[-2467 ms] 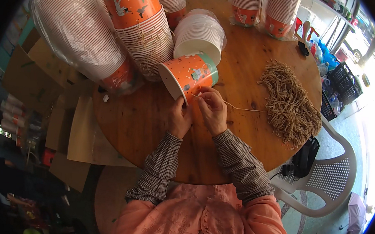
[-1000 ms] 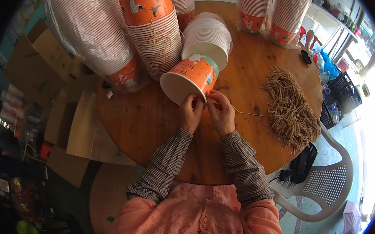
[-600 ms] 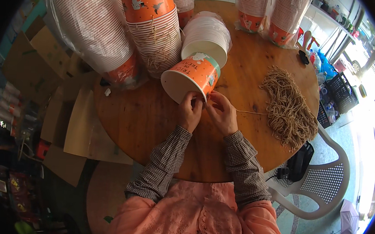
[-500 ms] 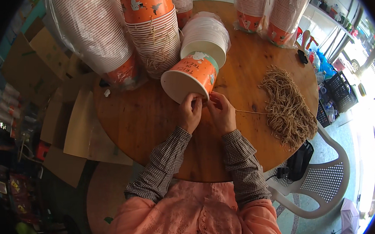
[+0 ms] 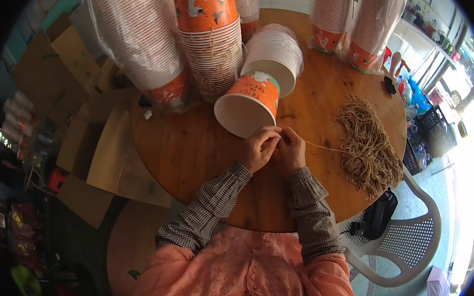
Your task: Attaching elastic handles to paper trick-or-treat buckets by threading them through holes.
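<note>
An orange and green paper bucket (image 5: 258, 90) lies on its side, its white mouth toward me. Just off its near rim, my left hand (image 5: 260, 149) and my right hand (image 5: 291, 152) meet at the fingertips, both closed in a pinch. Between them they hold a thin tan cord (image 5: 322, 147), whose end is hidden by the fingers. From my right hand the cord runs to a loose heap of cords (image 5: 370, 149) on the right of the table. Behind the bucket lies a nested stack of white-rimmed buckets (image 5: 273, 57) in clear plastic.
On the round wooden table (image 5: 186, 161), a tall bucket stack (image 5: 210, 52) with cords on it stands beyond, next to a wrapped stack (image 5: 140, 37). More wrapped stacks (image 5: 331, 22) stand at the back right. Cardboard boxes (image 5: 105, 144) are at left, a plastic chair (image 5: 415, 237) at right.
Both hands have come away from the bucket's rim, slightly nearer me and to the right. The whole view has shifted a little. The cord still runs to the heap.
</note>
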Motion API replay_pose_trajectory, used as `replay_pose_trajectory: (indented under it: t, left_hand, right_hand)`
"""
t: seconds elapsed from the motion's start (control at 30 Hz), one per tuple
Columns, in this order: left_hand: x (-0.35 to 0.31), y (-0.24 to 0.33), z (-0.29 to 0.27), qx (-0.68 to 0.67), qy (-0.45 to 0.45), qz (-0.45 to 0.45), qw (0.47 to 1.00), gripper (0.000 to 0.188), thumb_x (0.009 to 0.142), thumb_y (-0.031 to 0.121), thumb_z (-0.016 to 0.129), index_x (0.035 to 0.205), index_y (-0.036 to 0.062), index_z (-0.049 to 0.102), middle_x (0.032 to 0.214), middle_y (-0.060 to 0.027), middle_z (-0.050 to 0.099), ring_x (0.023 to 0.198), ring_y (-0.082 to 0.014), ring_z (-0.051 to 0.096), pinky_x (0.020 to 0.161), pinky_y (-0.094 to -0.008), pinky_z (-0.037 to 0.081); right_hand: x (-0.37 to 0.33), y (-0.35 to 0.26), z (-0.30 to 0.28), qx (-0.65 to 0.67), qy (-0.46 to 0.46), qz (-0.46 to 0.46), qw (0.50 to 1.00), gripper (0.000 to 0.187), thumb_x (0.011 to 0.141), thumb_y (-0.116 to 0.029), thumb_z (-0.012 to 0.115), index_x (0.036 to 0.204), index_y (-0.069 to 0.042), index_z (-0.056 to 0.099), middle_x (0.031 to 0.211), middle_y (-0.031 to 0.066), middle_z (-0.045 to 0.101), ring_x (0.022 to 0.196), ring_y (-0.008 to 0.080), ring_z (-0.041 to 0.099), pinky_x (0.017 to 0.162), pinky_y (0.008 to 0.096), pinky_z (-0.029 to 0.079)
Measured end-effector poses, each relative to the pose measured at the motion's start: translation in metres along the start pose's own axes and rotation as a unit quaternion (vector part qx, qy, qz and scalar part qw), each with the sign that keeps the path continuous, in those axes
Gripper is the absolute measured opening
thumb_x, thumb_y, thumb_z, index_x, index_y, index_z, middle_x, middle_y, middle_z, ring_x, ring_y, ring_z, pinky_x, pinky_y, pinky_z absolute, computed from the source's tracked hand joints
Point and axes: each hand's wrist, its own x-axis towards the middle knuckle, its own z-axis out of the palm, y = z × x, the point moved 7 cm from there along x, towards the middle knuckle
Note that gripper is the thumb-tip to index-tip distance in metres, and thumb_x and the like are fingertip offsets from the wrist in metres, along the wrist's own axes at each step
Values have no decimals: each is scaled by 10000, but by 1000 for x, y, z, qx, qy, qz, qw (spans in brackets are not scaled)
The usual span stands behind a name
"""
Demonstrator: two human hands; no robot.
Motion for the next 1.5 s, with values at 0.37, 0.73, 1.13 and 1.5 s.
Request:
replay_pose_trajectory:
  t: [0.37,0.73,1.13,1.5]
  left_hand:
    - [-8,-12,10,56,-7,-42,998,151,834,10,648,979,49,627,953,-97,665,879,-276,653,736,-339,535]
    - [-15,-9,17,-30,-26,-133,990,89,865,21,636,952,12,647,806,-77,668,714,-157,668,634,-274,531]
    - [-15,-10,16,-220,-154,-311,912,153,918,103,622,965,-38,658,817,-52,672,718,-118,650,640,-244,533]
    - [-13,-2,3,-216,-173,-288,917,188,932,126,615,1018,-35,656,881,-29,665,780,-82,616,709,-201,510]
  right_hand:
    - [-34,-6,-31,-102,-6,21,995,123,854,-108,618,944,-25,629,808,185,665,747,330,665,672,384,521]
    - [-53,-66,-43,-215,9,-196,957,117,816,-58,643,924,-100,655,922,84,591,762,275,627,628,364,519]
    - [-31,-36,-59,79,2,1,997,125,836,-61,684,949,-26,645,912,47,585,682,116,613,591,248,489]
    - [-52,-65,-43,-24,-17,-108,994,137,827,-40,693,957,-22,655,914,49,607,702,103,618,595,228,496]
